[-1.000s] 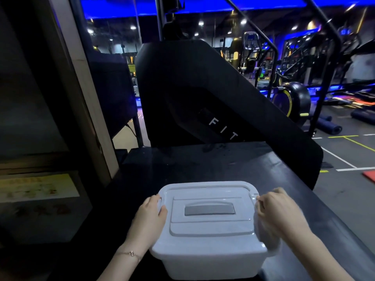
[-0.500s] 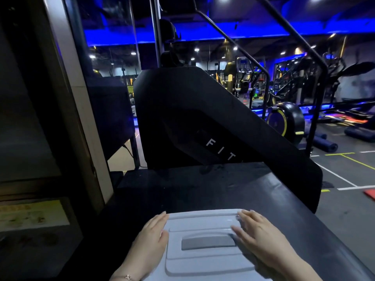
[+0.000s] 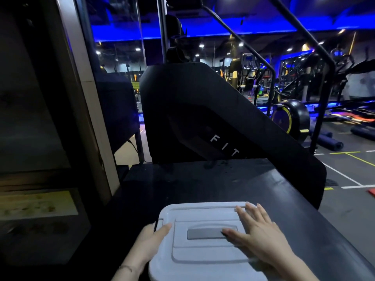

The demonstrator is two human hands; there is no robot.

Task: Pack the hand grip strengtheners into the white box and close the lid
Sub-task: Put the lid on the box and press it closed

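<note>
The white box [image 3: 203,266] stands at the bottom centre on a black surface [image 3: 203,183], with its lid [image 3: 205,250] down on top and a grey handle [image 3: 204,233] recessed in the lid. My left hand [image 3: 151,243] clasps the lid's left edge, thumb lying on top. My right hand [image 3: 256,234] lies flat on the right half of the lid, fingers spread, thumb tip at the grey handle. No hand grip strengtheners are in sight; the box's inside is hidden.
Behind the black surface rises a large black machine housing [image 3: 213,118] with a slanted handrail [image 3: 239,39]. A wooden frame [image 3: 89,110] stands at the left. Gym machines, a black and yellow wheel [image 3: 290,118] and floor lines fill the right background.
The camera has tilted up, so the box sits lower in view. My right hand has moved from the box's right edge onto the lid and flattened; my left hand stays at the left edge.
</note>
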